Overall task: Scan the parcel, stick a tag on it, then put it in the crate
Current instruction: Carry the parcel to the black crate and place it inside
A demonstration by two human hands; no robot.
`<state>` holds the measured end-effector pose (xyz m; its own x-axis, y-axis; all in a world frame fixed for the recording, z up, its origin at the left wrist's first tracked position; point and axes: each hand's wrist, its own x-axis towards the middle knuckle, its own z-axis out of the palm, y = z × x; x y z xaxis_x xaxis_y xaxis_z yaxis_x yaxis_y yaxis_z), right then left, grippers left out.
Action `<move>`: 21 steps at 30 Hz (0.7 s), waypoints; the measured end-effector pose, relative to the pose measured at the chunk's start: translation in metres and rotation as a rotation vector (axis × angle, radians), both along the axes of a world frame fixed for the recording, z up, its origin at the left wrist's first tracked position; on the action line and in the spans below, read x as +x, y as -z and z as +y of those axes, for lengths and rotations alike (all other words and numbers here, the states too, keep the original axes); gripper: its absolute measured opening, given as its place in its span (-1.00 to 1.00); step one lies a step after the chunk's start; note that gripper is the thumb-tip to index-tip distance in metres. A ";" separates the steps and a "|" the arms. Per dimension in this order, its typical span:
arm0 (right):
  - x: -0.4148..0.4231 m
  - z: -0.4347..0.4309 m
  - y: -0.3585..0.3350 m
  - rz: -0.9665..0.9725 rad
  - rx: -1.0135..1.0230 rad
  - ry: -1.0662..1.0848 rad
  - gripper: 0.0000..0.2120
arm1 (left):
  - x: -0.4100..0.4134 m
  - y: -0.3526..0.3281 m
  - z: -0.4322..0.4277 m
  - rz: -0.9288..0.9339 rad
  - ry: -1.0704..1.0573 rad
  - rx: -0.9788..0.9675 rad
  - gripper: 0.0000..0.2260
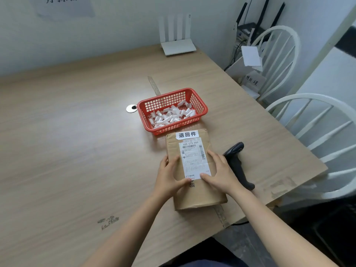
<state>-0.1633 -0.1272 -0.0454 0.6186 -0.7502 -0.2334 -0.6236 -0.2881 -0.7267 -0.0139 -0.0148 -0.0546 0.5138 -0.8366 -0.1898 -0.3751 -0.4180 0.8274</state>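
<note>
Both hands lie flat on the parcel, fingers spread and pressing down, not curled round anything. The left hand (pixel 170 175) covers the parcel's left edge, thumb reaching twd the shipping label. The right hand (pixel 218 170) sits on the right side, thumb tip on the label's lower corner.

The parcel (pixel 194 170), a brown paper-wrapped pkg, lies lower centre of the frame on the table (pixel 67 141). Its white shipping label (pixel 194 158) w/ barcodes faces up. A white tag (pixel 187 134) w/ bold black characters sits on the parcel's top edge, already stuck on by the look of it.

Just right of the parcel, a black handheld scanner (pixel 238 164) lies on the table, untouched. Above the parcel, centre frame, is a red mesh basket (pixel 198 102) holding small white rolled pieces (pixel 169 115); it nearly touches the parcel's top edge. Two white chairs stand at right, a white router at the top.

Judgement: tagging looks done, so the parcel is being gripped for the move to the crate. No crate big enough is in view, so the target is unclear. To do it well: slide fingers under both long edges, lift level, and clear the scanner and basket.
</note>
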 end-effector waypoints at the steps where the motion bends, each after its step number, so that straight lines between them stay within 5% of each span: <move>1: -0.003 0.004 -0.004 -0.022 -0.011 0.017 -0.22 | -0.002 -0.002 0.001 -0.003 0.018 -0.013 -0.24; 11: -0.071 0.016 -0.055 -0.138 -0.150 0.246 -0.24 | -0.053 -0.051 -0.026 -0.103 0.226 -0.159 -0.24; 21: -0.238 -0.010 -0.075 -0.169 -0.259 0.490 -0.27 | -0.206 -0.071 -0.100 -0.121 0.472 -0.214 -0.25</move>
<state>-0.4018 -0.1376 0.0298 0.1969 -0.9780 0.0683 -0.6102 -0.1768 -0.7723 -0.2204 -0.1147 0.0164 0.0792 -0.9957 0.0478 -0.5794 -0.0069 0.8150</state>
